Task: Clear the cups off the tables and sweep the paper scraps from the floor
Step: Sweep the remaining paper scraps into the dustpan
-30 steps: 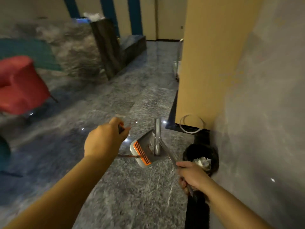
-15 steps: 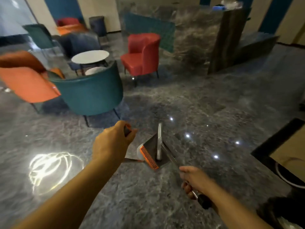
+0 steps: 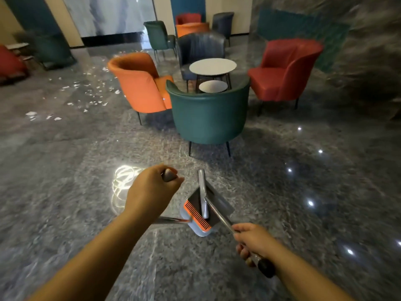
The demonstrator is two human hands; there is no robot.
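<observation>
White paper scraps [image 3: 86, 92] lie scattered over the grey marble floor at the far left. A grey dustpan with an orange comb edge [image 3: 197, 216] hangs low in front of me, with metal handles crossing above it. My left hand [image 3: 152, 187] grips the dark top of one handle. Lower right, my right hand [image 3: 253, 242] grips the other metal handle just above its black end [image 3: 267, 268]. Two round white tables [image 3: 212, 66] stand among the chairs, and I see no cups on them.
An orange armchair [image 3: 138, 83], a teal armchair [image 3: 208, 114] and a red armchair [image 3: 284, 68] ring the tables ahead. More chairs stand behind. A marble wall [image 3: 368, 61] runs along the right. Ceiling lights reflect on the glossy floor.
My view has swung left, away from the yellow wall and the black bin, toward the chairs and the scraps. Both hands keep their grip on the handles.
</observation>
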